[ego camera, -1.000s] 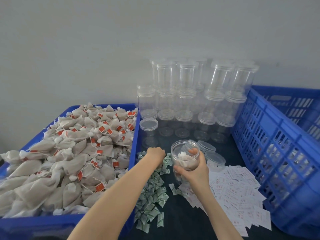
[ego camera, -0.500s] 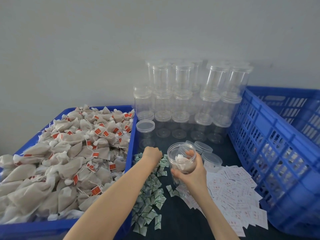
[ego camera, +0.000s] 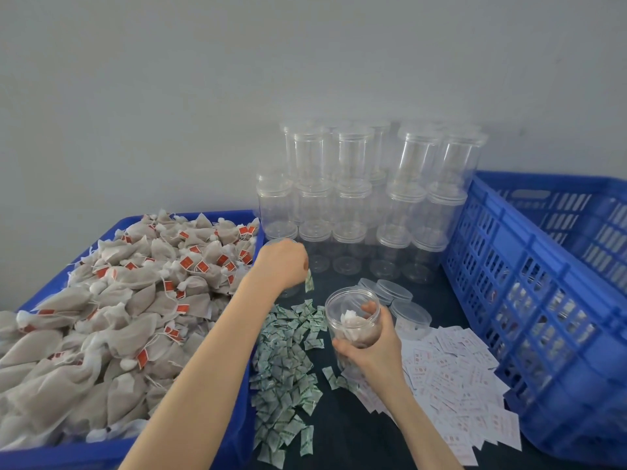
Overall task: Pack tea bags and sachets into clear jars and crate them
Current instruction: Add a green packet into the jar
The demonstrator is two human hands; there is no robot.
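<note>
Head view: left hand [ego camera: 283,264] pinches one green sachet [ego camera: 308,285] lifted up-left of open jar [ego camera: 354,325], gripped upright-ish by right hand [ego camera: 375,347], mouth tilted toward left hand, so drop goes down-right.

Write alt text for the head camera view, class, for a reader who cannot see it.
A person's right hand grips an open clear jar partly filled with tea bags, while the left hand lifts a green sachet above a scattered pile. A blue crate of tea bags sits left, stacked empty jars behind, an empty blue crate right.
</note>
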